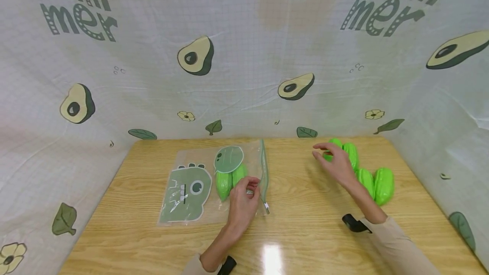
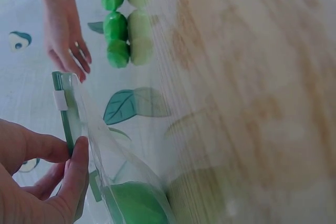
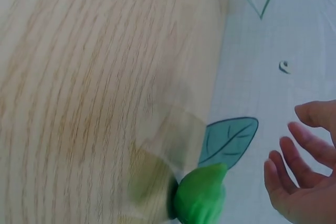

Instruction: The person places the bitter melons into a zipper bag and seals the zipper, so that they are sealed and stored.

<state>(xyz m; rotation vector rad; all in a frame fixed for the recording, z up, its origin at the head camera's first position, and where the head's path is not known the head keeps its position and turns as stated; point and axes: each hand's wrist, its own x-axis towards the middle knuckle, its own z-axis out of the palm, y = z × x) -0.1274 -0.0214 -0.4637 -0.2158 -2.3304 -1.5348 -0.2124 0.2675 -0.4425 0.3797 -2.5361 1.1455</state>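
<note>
A clear zip bag [image 1: 221, 217] with a green dinosaur print lies on the table. Inside it are two glossy green ribbed fruits [image 1: 224, 185], which look like star fruit. My left hand [image 1: 243, 203] pinches the bag near its green zip edge [image 2: 67, 124] between thumb and fingers, lifting that edge in the left wrist view. A white slider [image 2: 60, 100] sits on the zip. My right hand [image 1: 338, 164] is in the air, fingers loosely bent and holding nothing. Several more green fruits [image 1: 383, 186] lie beside and beyond it, partly hidden by the hand and forearm.
The wooden table [image 1: 305, 228] carries everything. A cloth [image 1: 244, 54] printed with avocados, leaves and lettering hangs behind it and along both sides. Black straps [image 1: 355, 224] are worn at both wrists.
</note>
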